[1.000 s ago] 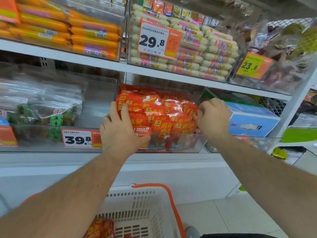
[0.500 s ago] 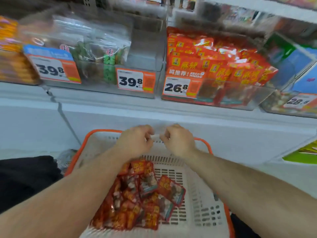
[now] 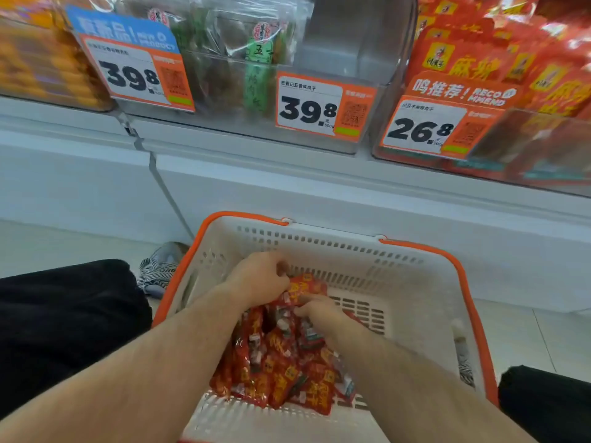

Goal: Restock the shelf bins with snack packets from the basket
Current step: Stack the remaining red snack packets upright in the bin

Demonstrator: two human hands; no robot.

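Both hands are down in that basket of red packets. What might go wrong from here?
The left hand and right hand are gathering many slippery red snack packets at once, so some may slide from the grip back into the white plastic basket with orange rim. The clear shelf bin of red packets priced 26.8 already looks piled high, so additions could spill over.

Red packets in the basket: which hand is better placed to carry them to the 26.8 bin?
Right, probably. The right hand is nearer the red bin at upper right; the left hand would cross over. Both hands are in the packets.
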